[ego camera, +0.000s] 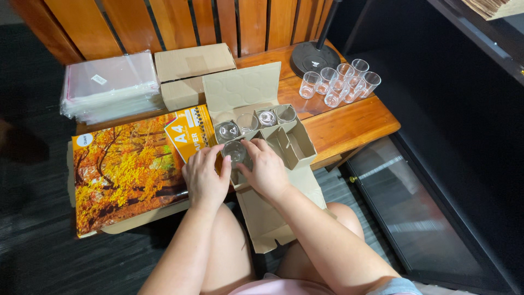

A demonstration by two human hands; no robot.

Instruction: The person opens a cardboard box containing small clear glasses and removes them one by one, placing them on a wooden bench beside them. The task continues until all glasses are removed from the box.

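I look down over my knees at a wooden bench (349, 128). At centre sits an open divided carton (273, 139). My left hand (204, 177) and right hand (267, 169) meet at its 7 o'clock corner, both curled around one clear glass (234, 152), fingertips (222, 164) pinching its sides from either flank. The glass sits at the mouth of the front-left cell, partly down between the dividers.

To do this well, I judge the glass should stay upright and move straight along the cell's axis, grip low and even, so the rim does not catch the cardboard.

Three more glasses stand in the back row at 12 o'clock. At 2 o'clock, well apart, a cluster of loose glasses (341, 82) stands beside a black round base (314, 57). At 9 o'clock lies a paper ream (128, 166).

My palms hide the lower glass, so I cannot tell whether it touches the cell floor. The right-hand cells look empty, but their depths are shadowed.
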